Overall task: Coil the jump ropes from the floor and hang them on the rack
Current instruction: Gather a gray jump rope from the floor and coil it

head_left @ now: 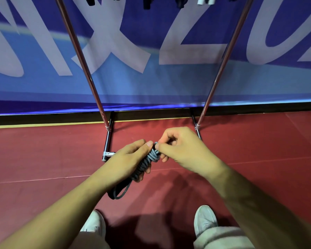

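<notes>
A grey jump rope is bundled into a tight coil in front of me, its loop end hanging below my left wrist. My left hand grips the middle of the bundle. My right hand pinches the rope's wrapped top end between thumb and fingers. The metal rack stands just beyond my hands, its two slanted poles rising to the top edge. Dark and white rope handles hang there, mostly cut off by the frame.
The rack's black base bars lie on the red floor close to my hands. A blue banner with large pale letters covers the wall behind. My two white shoes stand at the bottom.
</notes>
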A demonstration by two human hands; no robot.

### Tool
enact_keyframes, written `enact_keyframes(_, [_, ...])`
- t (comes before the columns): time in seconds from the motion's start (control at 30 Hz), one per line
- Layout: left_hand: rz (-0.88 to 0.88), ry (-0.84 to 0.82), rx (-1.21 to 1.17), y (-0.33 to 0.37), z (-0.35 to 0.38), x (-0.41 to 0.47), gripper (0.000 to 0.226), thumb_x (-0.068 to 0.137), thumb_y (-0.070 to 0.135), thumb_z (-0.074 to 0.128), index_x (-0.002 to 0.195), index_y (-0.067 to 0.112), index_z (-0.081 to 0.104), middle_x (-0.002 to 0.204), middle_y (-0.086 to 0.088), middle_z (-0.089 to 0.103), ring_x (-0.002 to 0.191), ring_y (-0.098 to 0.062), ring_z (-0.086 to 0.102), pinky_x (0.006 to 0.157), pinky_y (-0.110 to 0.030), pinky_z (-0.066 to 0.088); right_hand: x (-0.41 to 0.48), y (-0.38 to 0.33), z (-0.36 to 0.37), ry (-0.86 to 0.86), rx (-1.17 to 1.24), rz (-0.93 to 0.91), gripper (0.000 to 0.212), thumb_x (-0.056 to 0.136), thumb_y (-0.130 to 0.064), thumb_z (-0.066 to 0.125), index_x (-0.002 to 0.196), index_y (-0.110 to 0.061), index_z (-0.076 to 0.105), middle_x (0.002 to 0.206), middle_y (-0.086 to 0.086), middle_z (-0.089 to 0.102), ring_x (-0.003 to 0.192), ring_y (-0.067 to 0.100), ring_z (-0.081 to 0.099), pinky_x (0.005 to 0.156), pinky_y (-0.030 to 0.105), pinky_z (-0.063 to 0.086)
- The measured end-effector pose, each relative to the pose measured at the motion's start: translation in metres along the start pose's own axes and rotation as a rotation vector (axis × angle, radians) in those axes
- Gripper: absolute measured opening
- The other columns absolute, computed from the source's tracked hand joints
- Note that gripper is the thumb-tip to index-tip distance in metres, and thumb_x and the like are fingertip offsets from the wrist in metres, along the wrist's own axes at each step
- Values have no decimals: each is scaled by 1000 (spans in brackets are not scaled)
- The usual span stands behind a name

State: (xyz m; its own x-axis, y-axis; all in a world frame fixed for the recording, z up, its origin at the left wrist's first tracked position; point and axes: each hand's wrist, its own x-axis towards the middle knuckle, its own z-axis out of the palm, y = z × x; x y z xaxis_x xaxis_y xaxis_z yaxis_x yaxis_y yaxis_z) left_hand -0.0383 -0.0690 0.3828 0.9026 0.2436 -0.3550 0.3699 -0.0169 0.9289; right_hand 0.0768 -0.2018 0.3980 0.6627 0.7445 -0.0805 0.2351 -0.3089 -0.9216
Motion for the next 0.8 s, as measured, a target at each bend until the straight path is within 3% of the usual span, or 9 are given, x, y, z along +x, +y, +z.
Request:
enact_keyframes(0.17, [-20, 11, -61, 2, 2, 3, 44, 97, 48, 47, 96, 5, 56, 68, -17, 61, 54, -27, 50, 51, -30, 41, 0, 2, 2, 68, -111, -111, 8, 77, -19, 61, 70, -14, 57, 61, 11, 63, 63, 38, 61, 59, 53, 53])
enact_keyframes(0.37, [-32, 6, -76, 2, 4, 4, 38, 99, 47, 47, 90, 11, 56, 68, -18, 60, 57, -30, 50, 53, -32, 42, -4, -2, 1, 88, -219, -138, 13, 82, -9, 64, 69, -12, 60, 58, 2, 62, 47, 6, 45, 48, 26, 39])
enact_keyframes(0.43, [-41, 12, -74, 1, 4, 4, 41, 99, 47, 47, 92, 8, 56, 67, -18, 60, 56, -28, 50, 52, -31, 41, -3, -2, 1, 67, -222, -127, 13, 81, -9, 65, 69, -12, 62, 58, 2, 64, 48, 5, 47, 49, 31, 42])
enact_keyframes(0.63, [-42, -2, -137, 5, 4, 1, 42, 99, 46, 47, 95, 5, 56, 63, -19, 55, 47, -26, 47, 50, -29, 39, -3, 1, 4, 93, -22, -101, 9, 72, -7, 65, 69, -12, 58, 57, 9, 60, 54, 19, 49, 53, 45, 47])
enact_keyframes(0.7, [-43, -26, -177, 5, 3, 1, 44, 98, 46, 48, 98, 3, 57, 62, -19, 54, 46, -25, 46, 49, -29, 38, -2, 1, 4, 80, 75, -87, 10, 72, -5, 65, 69, -11, 59, 60, 14, 61, 55, 21, 52, 53, 43, 46])
enact_keyframes(0.8, [20, -30, -173, 2, 1, 3, 61, 95, 55, 53, 103, -6, 49, 64, -19, 55, 49, -26, 48, 51, -31, 39, 0, -2, 5, 75, 252, -42, 18, 78, 7, 63, 73, -11, 60, 61, 9, 57, 54, 18, 55, 54, 34, 48])
